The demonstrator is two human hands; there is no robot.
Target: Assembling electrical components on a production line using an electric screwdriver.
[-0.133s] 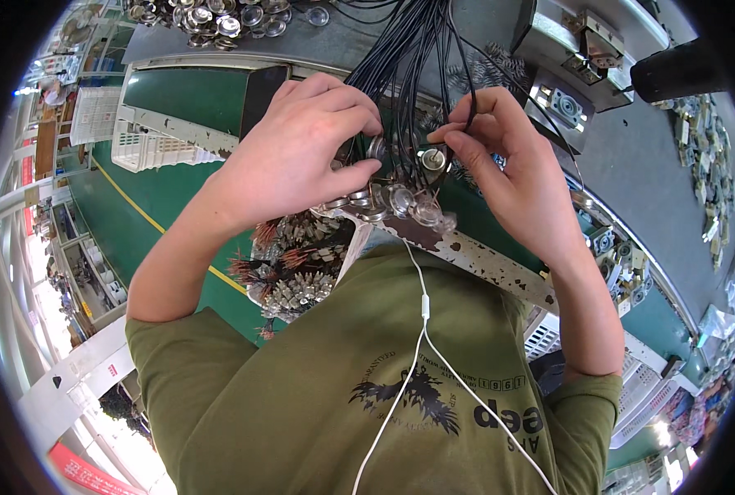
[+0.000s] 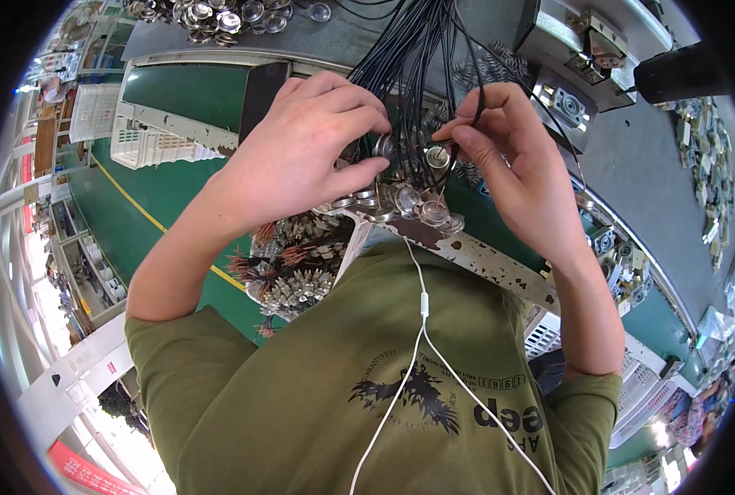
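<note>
Just off centre toward 1 o'clock hangs a cluster of shiny metal cups (image 2: 408, 198), beside a chipped white rail (image 2: 491, 269). Black wires (image 2: 413, 51) fan down to them from 12 o'clock, where a grey table (image 2: 334, 40) spreads.

The left hand (image 2: 309, 140) is at 11 o'clock, thumb and fingers curled about one upright cup (image 2: 385, 148); I cannot tell whether they grip it or only brush it. At 2 o'clock, the right hand (image 2: 511, 161) appears to pinch a single wire between thumb and forefinger, with another cup (image 2: 438, 157) just past the fingertips toward 8 o'clock.

The wires look thin, limp and easily tangled; each cup seems light and rigid, its smooth metal likely slippery. A cup is probably best held by its rim, a wire close to its cup, without tugging the join.

At 11 o'clock, farther out, lies a heap of loose cups (image 2: 219, 18); between 1 and 2 o'clock stands a metal fixture (image 2: 602, 51).
</note>
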